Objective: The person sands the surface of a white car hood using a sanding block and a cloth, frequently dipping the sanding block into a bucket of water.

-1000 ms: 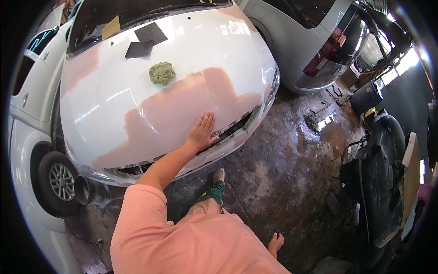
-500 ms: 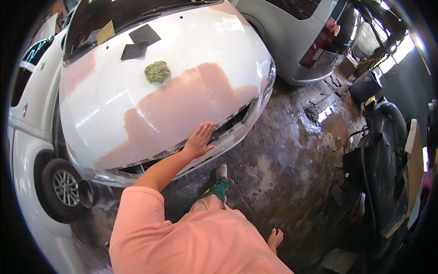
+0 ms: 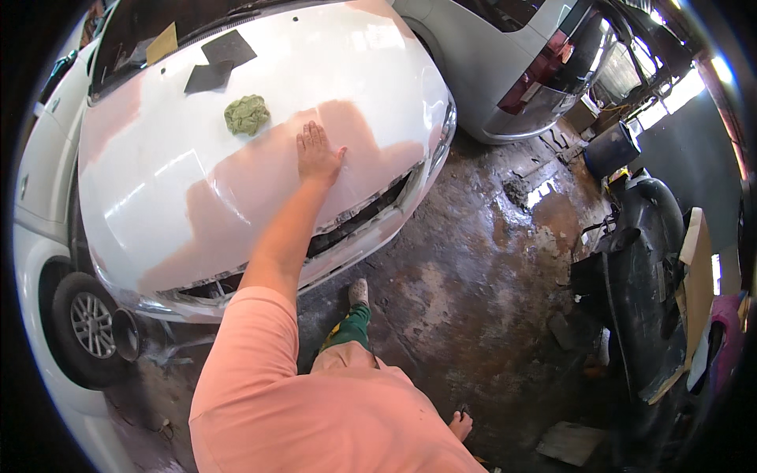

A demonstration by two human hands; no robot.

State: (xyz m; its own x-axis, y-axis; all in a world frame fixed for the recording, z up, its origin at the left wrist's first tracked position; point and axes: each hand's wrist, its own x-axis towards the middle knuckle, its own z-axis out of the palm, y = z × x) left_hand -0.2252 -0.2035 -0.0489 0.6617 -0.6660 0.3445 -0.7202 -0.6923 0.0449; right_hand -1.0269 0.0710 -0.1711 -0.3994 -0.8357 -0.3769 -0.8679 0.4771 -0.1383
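My left hand (image 3: 317, 158) lies flat with its fingers stretched out on a pinkish-brown filler patch (image 3: 236, 185) of a white car hood (image 3: 150, 158). It holds nothing. A crumpled green cloth (image 3: 247, 116) rests on the hood just left of my fingertips. Farther up, two dark sheets (image 3: 229, 47) that look like sandpaper overlap, with a tan sheet (image 3: 162, 43) by the windscreen. Down at my side, my right hand (image 3: 461, 426) is closed, and a small dark thing pokes out of it, too small to name.
A silver vehicle (image 3: 481, 71) stands close beyond the hood's right side, and a white vehicle (image 3: 39, 244) is on the left. A dark barrel (image 3: 613, 150) and black car parts (image 3: 643, 268) with a cardboard piece (image 3: 688, 307) line the right. The floor (image 3: 473, 315) is stained and wet in places.
My left hand has slid from the hood's front edge up the filler patch, near the green cloth. My right hand stays low at my side, still closed.
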